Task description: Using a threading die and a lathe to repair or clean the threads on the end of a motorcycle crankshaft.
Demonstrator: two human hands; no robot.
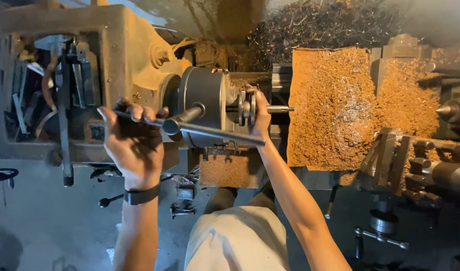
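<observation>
The left hand [134, 138] is closed tight around the long chuck key [190, 126] bar. The right hand [260, 115] grips the round metal part [246, 108] in the lathe chuck [205, 103], keeping it steady.

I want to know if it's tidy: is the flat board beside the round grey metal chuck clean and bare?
No, the flat board beside the round grey metal chuck is covered all over with orange-brown shavings.
</observation>
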